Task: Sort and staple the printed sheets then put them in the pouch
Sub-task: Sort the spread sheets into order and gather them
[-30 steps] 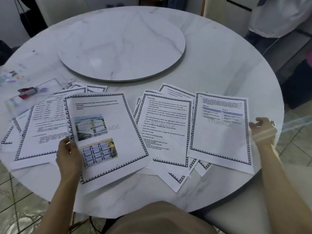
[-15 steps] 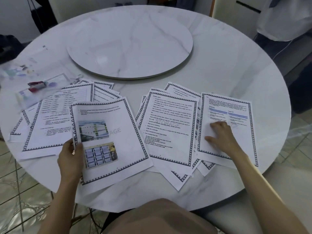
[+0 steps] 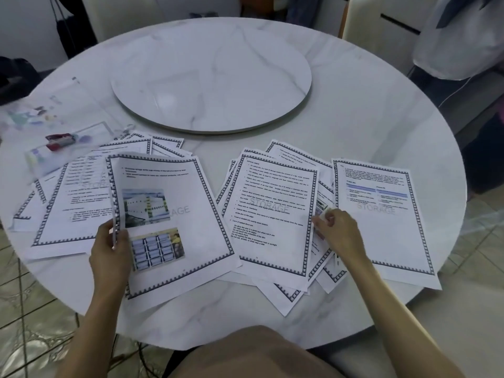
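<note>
Printed bordered sheets lie fanned over the near half of a round marble table [image 3: 354, 113]. My left hand [image 3: 110, 255] pinches the left edge of a sheet with two photos [image 3: 174, 214], and that edge is lifted. My right hand [image 3: 336, 233] has its fingers curled at the right edge of the middle text sheet [image 3: 270, 211], pinching the corner of a sheet beneath it. A sheet with a blue table [image 3: 381, 214] lies alone at the right. A clear pouch [image 3: 54, 148] with a red stapler [image 3: 60, 140] on it sits at the far left.
A marble lazy Susan [image 3: 212, 75] fills the table's centre. More sheets [image 3: 76, 203] are stacked at the left under the photo sheet. A person in white [image 3: 461, 36] stands at the back right. Tiled floor shows beyond the table's rim.
My right hand came in from the table's right rim, crossed the blue-table sheet and now pinches at the middle pile's right edge. My left hand has raised the photo sheet's left edge.
</note>
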Demonstrator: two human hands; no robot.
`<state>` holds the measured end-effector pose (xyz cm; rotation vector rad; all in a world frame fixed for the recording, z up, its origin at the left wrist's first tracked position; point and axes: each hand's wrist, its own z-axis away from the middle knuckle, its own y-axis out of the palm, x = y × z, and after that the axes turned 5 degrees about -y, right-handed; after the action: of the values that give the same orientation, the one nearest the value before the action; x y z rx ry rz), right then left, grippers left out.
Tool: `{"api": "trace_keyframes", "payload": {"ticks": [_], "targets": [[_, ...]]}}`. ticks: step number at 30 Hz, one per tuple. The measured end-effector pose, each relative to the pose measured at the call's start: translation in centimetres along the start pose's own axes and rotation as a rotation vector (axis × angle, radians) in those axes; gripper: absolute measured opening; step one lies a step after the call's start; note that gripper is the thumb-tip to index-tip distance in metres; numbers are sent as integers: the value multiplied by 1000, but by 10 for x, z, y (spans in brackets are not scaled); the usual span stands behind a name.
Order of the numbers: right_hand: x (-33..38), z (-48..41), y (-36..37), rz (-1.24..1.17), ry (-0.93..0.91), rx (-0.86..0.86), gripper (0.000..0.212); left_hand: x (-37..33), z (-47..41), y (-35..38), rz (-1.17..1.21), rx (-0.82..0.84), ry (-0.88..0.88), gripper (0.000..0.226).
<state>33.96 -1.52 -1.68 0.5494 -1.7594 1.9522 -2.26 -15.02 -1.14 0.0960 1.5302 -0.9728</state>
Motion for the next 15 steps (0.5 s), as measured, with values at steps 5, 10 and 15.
{"api": "trace_keyframes", "payload": {"ticks": [5,10,15], "targets": [[19,1,26,165,25,3,50,0,0,2,52,-20,9,32],[26,1,31,-60,48,-17,28,3,3,1,84,-36,33,31],[33,-3,21,-378,42,-47,11,-1,5,1,99,-49,42,28]]}}
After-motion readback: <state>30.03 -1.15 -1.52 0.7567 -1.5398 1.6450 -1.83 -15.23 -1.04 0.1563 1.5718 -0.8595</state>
